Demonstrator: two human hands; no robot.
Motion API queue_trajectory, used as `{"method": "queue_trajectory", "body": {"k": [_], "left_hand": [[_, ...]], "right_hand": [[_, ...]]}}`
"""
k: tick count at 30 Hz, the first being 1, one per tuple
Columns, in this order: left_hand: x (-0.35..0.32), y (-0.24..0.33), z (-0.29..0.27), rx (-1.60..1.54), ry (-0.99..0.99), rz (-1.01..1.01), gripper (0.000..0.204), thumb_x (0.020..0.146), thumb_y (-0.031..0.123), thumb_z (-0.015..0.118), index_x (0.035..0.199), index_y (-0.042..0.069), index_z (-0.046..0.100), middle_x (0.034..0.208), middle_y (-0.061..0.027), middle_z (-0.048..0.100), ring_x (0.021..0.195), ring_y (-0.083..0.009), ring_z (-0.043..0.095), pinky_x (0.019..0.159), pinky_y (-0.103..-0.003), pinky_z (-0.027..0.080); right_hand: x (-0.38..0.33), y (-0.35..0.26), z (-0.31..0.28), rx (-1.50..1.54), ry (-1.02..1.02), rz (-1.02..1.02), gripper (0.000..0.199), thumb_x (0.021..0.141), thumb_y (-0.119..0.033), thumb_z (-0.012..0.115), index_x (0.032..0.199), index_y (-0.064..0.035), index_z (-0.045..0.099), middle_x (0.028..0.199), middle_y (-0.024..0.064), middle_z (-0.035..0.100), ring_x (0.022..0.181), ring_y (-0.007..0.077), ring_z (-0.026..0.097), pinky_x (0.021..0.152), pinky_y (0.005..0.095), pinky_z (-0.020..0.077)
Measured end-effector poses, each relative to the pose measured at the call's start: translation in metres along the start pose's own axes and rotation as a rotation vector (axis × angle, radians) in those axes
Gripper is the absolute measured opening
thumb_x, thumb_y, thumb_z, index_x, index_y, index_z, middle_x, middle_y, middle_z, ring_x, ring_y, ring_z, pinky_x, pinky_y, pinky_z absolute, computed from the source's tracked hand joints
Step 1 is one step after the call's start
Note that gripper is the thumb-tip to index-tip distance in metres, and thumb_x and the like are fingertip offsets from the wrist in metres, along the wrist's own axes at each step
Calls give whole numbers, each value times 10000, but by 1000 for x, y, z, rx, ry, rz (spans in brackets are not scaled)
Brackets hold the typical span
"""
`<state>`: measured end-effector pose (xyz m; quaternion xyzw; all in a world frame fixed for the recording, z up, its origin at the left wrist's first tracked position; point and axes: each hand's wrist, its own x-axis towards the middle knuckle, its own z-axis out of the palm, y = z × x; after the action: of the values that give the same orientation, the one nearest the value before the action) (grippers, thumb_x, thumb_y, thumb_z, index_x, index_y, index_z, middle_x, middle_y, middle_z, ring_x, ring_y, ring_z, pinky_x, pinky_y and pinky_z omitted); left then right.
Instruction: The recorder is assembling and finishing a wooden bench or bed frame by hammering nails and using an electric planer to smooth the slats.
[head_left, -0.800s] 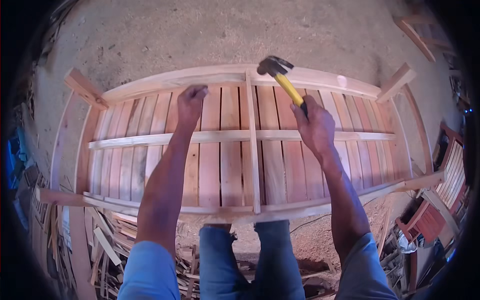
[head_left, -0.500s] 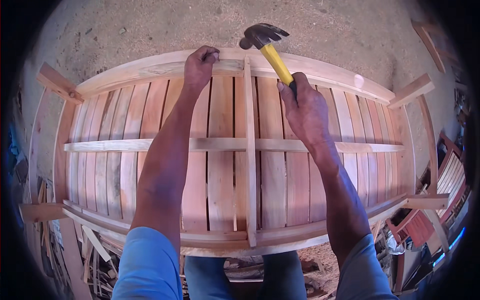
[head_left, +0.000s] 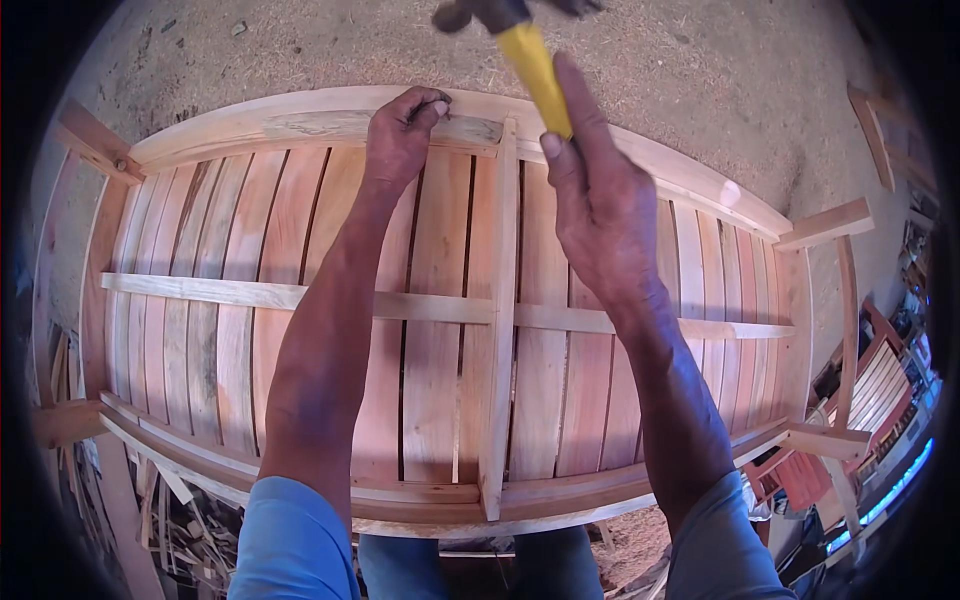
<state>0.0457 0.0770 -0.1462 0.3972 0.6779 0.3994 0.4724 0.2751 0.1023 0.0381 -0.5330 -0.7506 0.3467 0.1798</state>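
My right hand [head_left: 608,215] grips a claw hammer [head_left: 530,65] by its yellow handle, raised above the far side of a wooden frame. The hammer's dark head is partly cut off by the top of the picture. At the far rail [head_left: 330,122], left of the middle crosspiece, my left hand [head_left: 398,145] is closed in a pinch. What sits between its fingertips is too small to make out. Below both hands, the pale wooden frame [head_left: 502,330] holds a row of reddish slats [head_left: 435,400], crossed by a long middle batten [head_left: 225,292].
Wooden legs [head_left: 825,224] stick up at the frame's corners. Scrap wood [head_left: 195,530] is heaped at the lower left. A reddish slatted piece of furniture [head_left: 880,380] stands at the right. Bare sandy ground [head_left: 330,45] lies beyond the far rail.
My right hand and the hammer have risen towards the top of the picture. My left hand keeps its pinch at the far rail. The view has shifted and tilted slightly.
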Motion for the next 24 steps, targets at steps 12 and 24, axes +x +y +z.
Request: {"method": "queue_trajectory", "body": {"k": [12,24], "left_hand": [[-5,-6,4,-54,13,-15,184,1019,85,736,1180,12,789,998,-46,800,952,-103,709,913,-275,560],[-5,3,2,-45,3,-45,173,1025,83,726,1161,4,798,1006,-44,804,953,-107,706,905,-283,558]], "right_hand": [[16,20,13,-195,-246,109,676,1094,-190,644,1706,-306,382,900,152,747,737,290,732,673,426,606],[28,7,18,-158,-165,91,627,1111,-194,620,1696,-273,407,867,197,760,766,317,775,689,396,585]]}}
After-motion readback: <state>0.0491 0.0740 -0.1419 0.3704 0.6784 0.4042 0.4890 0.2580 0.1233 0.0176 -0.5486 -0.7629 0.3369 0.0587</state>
